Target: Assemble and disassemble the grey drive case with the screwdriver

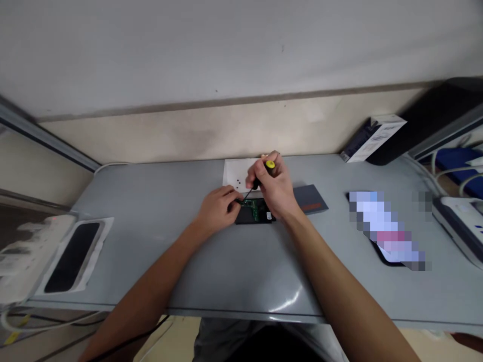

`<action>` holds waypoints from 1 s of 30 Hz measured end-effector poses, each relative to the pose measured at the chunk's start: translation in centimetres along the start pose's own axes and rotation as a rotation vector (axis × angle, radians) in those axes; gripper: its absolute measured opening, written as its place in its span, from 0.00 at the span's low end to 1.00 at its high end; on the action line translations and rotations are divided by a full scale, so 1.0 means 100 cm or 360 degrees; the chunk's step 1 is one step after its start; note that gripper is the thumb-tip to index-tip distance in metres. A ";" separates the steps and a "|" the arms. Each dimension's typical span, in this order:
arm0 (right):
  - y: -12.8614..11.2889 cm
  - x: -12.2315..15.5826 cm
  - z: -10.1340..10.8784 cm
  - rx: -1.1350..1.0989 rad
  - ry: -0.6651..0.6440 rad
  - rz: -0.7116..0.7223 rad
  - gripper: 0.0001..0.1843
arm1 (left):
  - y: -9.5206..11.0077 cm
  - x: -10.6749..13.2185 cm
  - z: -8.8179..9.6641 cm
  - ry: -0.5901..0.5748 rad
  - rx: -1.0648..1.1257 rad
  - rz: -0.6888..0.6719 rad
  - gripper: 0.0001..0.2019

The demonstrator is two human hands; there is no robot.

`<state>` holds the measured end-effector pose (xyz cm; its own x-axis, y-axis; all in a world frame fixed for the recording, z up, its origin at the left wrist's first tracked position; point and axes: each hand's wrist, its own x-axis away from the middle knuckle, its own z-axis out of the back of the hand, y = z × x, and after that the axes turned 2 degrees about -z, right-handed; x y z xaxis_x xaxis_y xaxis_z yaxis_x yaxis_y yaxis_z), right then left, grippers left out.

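Observation:
A small black device [252, 215] with a green circuit board showing lies open on the grey table [158, 201]. My right hand [274, 191] is closed round a screwdriver [261, 177] with a black handle and yellow cap, its tip angled down-left onto the board. My left hand [218, 207] rests at the device's left edge, fingers curled and pinching at the spot where the tip meets the board. What the fingers pinch is too small to make out. Just behind the hands lies a white paper sheet [237, 173] with a few tiny dark screws on it.
A grey flat cover [313, 199] lies right of the device. A phone with a blurred screen [388, 229] lies further right. A white and dark box [372, 137] stands at the back right. A black phone on white wrapping [73, 256] sits front left. Cables and devices crowd the right edge.

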<state>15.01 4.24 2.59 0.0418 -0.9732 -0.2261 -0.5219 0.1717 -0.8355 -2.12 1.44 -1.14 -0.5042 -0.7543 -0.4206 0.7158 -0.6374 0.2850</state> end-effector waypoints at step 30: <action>-0.008 -0.007 0.000 0.0042 0.0054 -0.0116 0.31 | -0.003 0.000 0.008 -0.0221 -0.0192 -0.0078 0.13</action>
<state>15.43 4.78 3.42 0.0496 -0.9879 -0.1472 -0.4961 0.1036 -0.8621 -2.73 1.49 -0.60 -0.5959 -0.7423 -0.3064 0.7371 -0.6570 0.1584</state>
